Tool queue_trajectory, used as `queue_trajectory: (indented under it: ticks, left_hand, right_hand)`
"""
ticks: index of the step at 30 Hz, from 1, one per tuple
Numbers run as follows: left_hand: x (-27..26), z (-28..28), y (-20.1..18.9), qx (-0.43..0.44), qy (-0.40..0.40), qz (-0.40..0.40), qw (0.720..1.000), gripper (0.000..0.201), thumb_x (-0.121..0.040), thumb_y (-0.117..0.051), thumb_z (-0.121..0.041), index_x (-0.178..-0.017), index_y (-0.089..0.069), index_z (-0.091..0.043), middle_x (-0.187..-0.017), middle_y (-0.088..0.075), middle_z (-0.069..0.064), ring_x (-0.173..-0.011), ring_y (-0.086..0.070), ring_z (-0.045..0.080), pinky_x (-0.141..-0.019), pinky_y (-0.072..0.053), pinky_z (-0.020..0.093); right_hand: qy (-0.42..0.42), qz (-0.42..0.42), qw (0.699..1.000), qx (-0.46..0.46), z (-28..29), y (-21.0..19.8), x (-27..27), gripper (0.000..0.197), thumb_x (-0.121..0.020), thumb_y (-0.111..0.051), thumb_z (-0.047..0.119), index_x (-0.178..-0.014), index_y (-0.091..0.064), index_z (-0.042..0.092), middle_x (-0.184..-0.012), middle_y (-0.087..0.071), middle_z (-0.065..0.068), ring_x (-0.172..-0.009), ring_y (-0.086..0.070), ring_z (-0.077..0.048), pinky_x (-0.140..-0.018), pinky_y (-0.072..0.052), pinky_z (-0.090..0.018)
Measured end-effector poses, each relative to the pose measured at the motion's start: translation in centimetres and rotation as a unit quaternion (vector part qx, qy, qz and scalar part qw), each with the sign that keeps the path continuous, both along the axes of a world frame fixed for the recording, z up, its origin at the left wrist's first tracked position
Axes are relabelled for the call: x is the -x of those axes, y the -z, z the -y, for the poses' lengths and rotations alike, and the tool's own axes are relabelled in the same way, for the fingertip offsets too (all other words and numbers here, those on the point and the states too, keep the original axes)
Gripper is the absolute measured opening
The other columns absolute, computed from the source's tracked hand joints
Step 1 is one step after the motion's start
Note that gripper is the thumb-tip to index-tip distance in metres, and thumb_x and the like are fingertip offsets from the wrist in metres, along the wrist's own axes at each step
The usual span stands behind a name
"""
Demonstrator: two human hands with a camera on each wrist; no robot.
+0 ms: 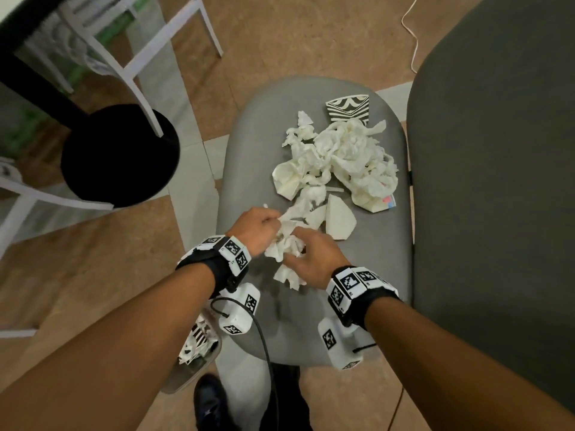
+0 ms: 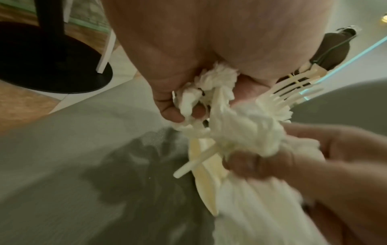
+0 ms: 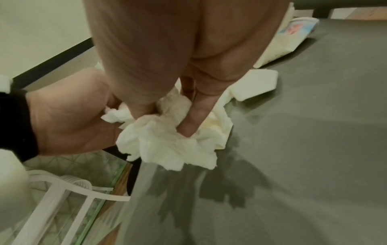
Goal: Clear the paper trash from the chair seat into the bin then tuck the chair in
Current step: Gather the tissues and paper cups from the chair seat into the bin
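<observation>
A pile of crumpled white paper (image 1: 345, 157) lies on the grey chair seat (image 1: 367, 275), with a black-and-white patterned cup piece (image 1: 348, 108) at its far end. Over the near part of the seat, my left hand (image 1: 273, 223) and right hand (image 1: 297, 245) both grip one wad of crumpled tissue (image 1: 283, 248). In the left wrist view my left hand (image 2: 188, 114) curls round the paper (image 2: 217, 79), and a white plastic fork (image 2: 291, 89) sticks out beside it. In the right wrist view my right hand (image 3: 167, 122) pinches the tissue (image 3: 173, 149).
A bin (image 1: 194, 373) holding paper scraps stands on the floor left of the seat's near edge, under my left forearm. The dark chair back (image 1: 497, 197) rises on the right. A black round table base (image 1: 119, 154) and white chair legs (image 1: 137, 63) stand to the left.
</observation>
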State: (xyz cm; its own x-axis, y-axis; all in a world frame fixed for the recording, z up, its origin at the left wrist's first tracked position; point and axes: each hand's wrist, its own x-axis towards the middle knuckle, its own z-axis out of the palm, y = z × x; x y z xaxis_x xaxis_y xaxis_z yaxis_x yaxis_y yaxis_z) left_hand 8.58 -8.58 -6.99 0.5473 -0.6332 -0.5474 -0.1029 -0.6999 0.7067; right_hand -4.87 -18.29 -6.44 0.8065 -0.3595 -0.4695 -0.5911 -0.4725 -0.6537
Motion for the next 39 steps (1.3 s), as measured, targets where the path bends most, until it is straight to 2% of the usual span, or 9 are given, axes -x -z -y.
queue_trajectory:
  ticks: [3, 7, 12, 17, 21, 23, 26, 36, 39]
  left_hand:
    - [0.3, -1.2, -0.9, 0.012, -0.017, -0.017, 1.000, 0.021, -0.083, -0.048, -0.020, -0.086, -0.064, -0.007, -0.075, -0.064, 0.004, -0.071, -0.059, 0.021, -0.067, -0.047, 0.033]
    - [-0.4, -3.5, -1.6, 0.030, -0.048, -0.066, 0.996, 0.035, -0.070, -0.056, -0.034, -0.101, -0.067, -0.025, -0.093, -0.075, 0.000, -0.089, -0.070, 0.022, -0.086, -0.056, 0.045]
    - [-1.4, -6.0, -2.5, 0.078, -0.089, -0.070, 0.991, 0.027, -0.072, -0.061, -0.028, -0.096, -0.071, -0.026, -0.088, -0.076, 0.004, -0.084, -0.072, 0.026, -0.081, -0.057, 0.046]
    - [-2.4, -8.9, -3.1, 0.104, -0.146, -0.075, 0.981, 0.029, -0.069, -0.057, -0.020, -0.094, -0.072, -0.015, -0.089, -0.074, 0.016, -0.073, -0.067, 0.020, -0.070, -0.054, 0.040]
    - [-3.5, -13.0, -2.5, 0.069, -0.175, -0.081, 0.979, 0.033, -0.061, -0.058, -0.015, -0.091, -0.073, -0.015, -0.077, -0.071, 0.009, -0.070, -0.064, 0.021, -0.066, -0.050, 0.035]
    - [-3.9, -15.3, -2.0, 0.051, -0.187, -0.091, 0.977, 0.034, -0.056, -0.058, -0.016, -0.087, -0.073, -0.014, -0.077, -0.070, 0.011, -0.071, -0.064, 0.023, -0.066, -0.049, 0.036]
    - [-4.0, -18.9, -1.0, 0.041, -0.218, -0.109, 0.969, 0.034, -0.053, -0.059, -0.017, -0.083, -0.074, -0.010, -0.078, -0.068, 0.014, -0.073, -0.062, 0.026, -0.067, -0.046, 0.037]
    - [-0.6, -30.9, 8.2, -0.069, -0.293, -0.138, 0.944, 0.032, -0.075, -0.068, -0.025, -0.106, -0.072, -0.022, -0.095, -0.076, -0.001, -0.087, -0.070, 0.018, -0.081, -0.056, 0.034]
    - [1.0, -33.8, 11.6, -0.118, -0.263, -0.141, 0.947, 0.031, -0.069, -0.062, -0.030, -0.097, -0.071, -0.023, -0.093, -0.075, 0.002, -0.090, -0.070, 0.023, -0.080, -0.054, 0.033]
  right_hand:
    - [0.032, 0.038, 0.999, -0.003, -1.6, -0.4, -1.1, 0.030, -0.083, -0.062, 0.032, -0.111, -0.066, 0.022, -0.099, -0.071, 0.001, -0.094, -0.064, -0.020, -0.085, -0.051, -0.032]
    - [0.048, 0.063, 0.997, 0.019, -3.3, -1.0, -2.4, 0.033, -0.084, -0.065, 0.028, -0.116, -0.065, 0.022, -0.109, -0.071, 0.000, -0.105, -0.063, -0.020, -0.091, -0.049, -0.031]
    - [0.072, 0.084, 0.994, 0.022, -6.0, -1.4, -3.7, 0.028, -0.082, -0.069, 0.025, -0.108, -0.060, 0.019, -0.103, -0.069, -0.002, -0.097, -0.063, -0.021, -0.081, -0.045, -0.025]
    - [0.128, 0.085, 0.988, -0.034, -9.1, -2.1, -4.7, 0.062, -0.078, -0.073, 0.024, -0.128, -0.037, 0.022, -0.106, -0.064, 0.003, -0.097, -0.064, -0.020, -0.082, -0.048, -0.028]
    - [0.052, 0.054, 0.996, -0.047, -12.2, -1.5, -5.9, 0.094, -0.076, -0.075, 0.029, -0.150, -0.017, 0.034, -0.115, -0.068, 0.001, -0.099, -0.065, -0.019, -0.087, -0.052, -0.031]
    - [0.004, 0.019, 0.999, -0.046, -14.0, -0.7, -6.6, 0.071, -0.077, -0.072, 0.037, -0.140, -0.039, 0.034, -0.111, -0.070, 0.001, -0.100, -0.066, -0.023, -0.084, -0.050, -0.029]
    - [-0.053, -0.020, 0.998, -0.034, -16.9, 0.4, -7.7, 0.021, -0.082, -0.064, 0.040, -0.097, -0.063, 0.024, -0.095, -0.073, -0.003, -0.092, -0.066, -0.029, -0.076, -0.048, -0.029]
    - [-0.164, -0.143, 0.976, -0.033, -27.3, 7.7, -8.4, 0.030, -0.093, -0.052, 0.037, -0.110, -0.064, 0.014, -0.111, -0.069, -0.009, -0.101, -0.065, -0.030, -0.081, -0.049, -0.031]
    - [-0.228, -0.201, 0.952, -0.021, -30.1, 12.5, -7.9, 0.028, -0.094, -0.047, 0.031, -0.112, -0.063, 0.017, -0.109, -0.069, -0.006, -0.102, -0.066, -0.028, -0.081, -0.052, -0.033]
